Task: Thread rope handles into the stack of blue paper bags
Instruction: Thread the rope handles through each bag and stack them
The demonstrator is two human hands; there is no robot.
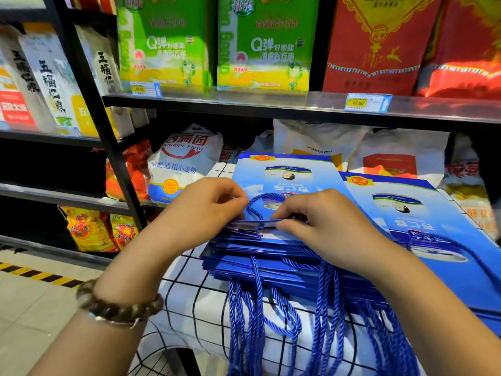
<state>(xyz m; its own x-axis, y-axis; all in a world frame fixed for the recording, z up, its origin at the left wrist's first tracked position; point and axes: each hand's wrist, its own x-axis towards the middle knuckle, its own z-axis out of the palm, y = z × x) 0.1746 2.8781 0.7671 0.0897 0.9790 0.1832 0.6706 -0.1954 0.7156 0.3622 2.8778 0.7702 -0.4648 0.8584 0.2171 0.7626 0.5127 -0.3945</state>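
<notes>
A stack of flat blue paper bags (287,175) lies on a white cloth with a black grid. On the top bag, a blue rope handle (260,199) arcs from the near edge. My left hand (206,204) pinches the rope's left end at that edge. My right hand (317,221) pinches the top bag's near edge beside the rope's other end. A second pile of blue bags (423,213) lies to the right, a rope handle across it. Several blue rope handles (257,316) hang from the stack's front edge.
The gridded cloth (195,291) covers the low surface under the bags. Black metal shelves (244,103) rise right behind, holding green and red rice sacks above and white flour sacks (184,161) level with the bags. Tiled floor with a yellow-black stripe (35,272) is at left.
</notes>
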